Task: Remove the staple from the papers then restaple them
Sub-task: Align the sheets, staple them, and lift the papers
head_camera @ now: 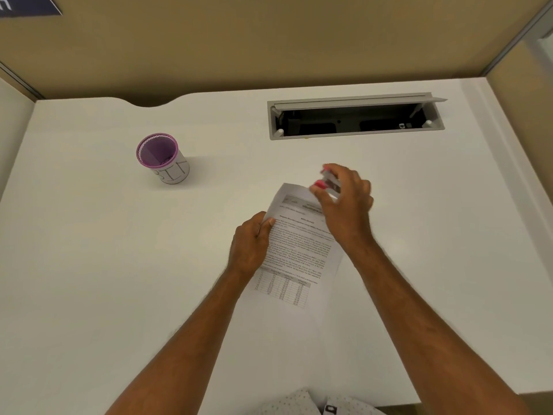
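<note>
The papers (299,250) lie on the counter (119,265), left hand (251,247) fingers pinching their left edge; the right hand (344,202) grips a blurred red-and-grey stapling tool (327,182) above the top corner; loose sheets could shift, misplacing the staple.

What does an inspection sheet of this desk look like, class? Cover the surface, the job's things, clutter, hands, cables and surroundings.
Surface: white desk, bare apart from the items below.
Job's things: printed papers lying flat at the centre; a small red and grey tool, blurred, over their far corner.
Clutter: purple-rimmed cup standing upright, far left of the papers.
Hands: left hand grips the papers' left edge; right hand holds the tool.
Cables: nothing seen; the open cable hatch is dark inside.
Surroundings: tan partition walls behind and at both sides.
</note>
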`<state>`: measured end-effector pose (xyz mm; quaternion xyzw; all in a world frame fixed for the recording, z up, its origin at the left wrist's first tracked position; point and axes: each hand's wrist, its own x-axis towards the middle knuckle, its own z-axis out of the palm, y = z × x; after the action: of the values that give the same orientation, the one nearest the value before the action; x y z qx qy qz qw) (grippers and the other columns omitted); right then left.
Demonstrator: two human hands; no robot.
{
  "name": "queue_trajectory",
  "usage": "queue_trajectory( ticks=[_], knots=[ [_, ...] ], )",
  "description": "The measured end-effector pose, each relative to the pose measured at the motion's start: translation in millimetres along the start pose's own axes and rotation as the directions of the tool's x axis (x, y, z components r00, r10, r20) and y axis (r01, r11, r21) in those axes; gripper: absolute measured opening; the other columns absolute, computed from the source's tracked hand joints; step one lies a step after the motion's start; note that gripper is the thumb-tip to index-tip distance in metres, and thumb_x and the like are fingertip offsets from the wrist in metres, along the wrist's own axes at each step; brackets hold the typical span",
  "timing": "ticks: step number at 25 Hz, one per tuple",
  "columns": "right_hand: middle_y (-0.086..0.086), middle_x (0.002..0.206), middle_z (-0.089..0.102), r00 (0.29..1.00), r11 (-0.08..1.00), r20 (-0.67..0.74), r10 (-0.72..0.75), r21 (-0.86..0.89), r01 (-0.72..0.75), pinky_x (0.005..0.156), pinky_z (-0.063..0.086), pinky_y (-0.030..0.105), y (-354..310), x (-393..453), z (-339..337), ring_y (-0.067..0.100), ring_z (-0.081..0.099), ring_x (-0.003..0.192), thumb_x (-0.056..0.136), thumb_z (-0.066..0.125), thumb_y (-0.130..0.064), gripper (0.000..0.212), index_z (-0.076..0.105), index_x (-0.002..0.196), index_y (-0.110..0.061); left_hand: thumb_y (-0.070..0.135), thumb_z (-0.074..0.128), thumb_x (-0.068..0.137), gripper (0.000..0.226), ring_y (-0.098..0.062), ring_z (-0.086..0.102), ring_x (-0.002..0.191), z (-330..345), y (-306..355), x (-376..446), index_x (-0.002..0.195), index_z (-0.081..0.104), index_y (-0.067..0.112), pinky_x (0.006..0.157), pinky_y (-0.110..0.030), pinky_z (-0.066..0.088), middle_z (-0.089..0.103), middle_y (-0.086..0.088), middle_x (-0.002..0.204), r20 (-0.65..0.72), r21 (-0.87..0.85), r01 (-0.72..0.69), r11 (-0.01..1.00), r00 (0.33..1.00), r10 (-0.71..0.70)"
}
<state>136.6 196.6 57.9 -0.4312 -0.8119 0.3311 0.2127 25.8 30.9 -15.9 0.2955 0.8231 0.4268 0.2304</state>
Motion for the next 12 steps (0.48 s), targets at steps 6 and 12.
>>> queue_trajectory(
  ticks=[6, 12],
  knots=[
    [0.011, 0.139, 0.052, 0.848, 0.874, -0.277, 0.452, -0.053, -0.484, 0.103, 0.035, 0.051, 83, -59, -4, 0.035, 0.043, 0.129, 0.097, 0.065, -0.037, 0.045, 0.051, 0.137, -0.023, 0.039, 0.046, 0.106, 0.033, -0.012, 0.073, 0.077, -5, -8, -3, 0.101, 0.065, 0.013, 0.064, -0.029, 0.060, 0.075, 0.005, 0.091, -0.034, -0.111, 0.108, 0.988, 0.993, -0.113],
    [0.011, 0.129, 0.055, 0.845, 0.823, -0.313, 0.433, -0.245, -0.512, 0.097, 0.037, 0.051, 131, -111, 9, 0.037, 0.047, 0.119, 0.092, 0.070, -0.030, 0.043, 0.054, 0.132, -0.021, 0.036, 0.045, 0.107, 0.033, -0.022, 0.075, 0.085, -6, -7, -11, 0.109, 0.067, 0.011, 0.075, -0.045, 0.065, 0.077, -0.003, 0.101, -0.033, -0.198, 0.161, 0.967, 0.985, -0.170]
  ],
)
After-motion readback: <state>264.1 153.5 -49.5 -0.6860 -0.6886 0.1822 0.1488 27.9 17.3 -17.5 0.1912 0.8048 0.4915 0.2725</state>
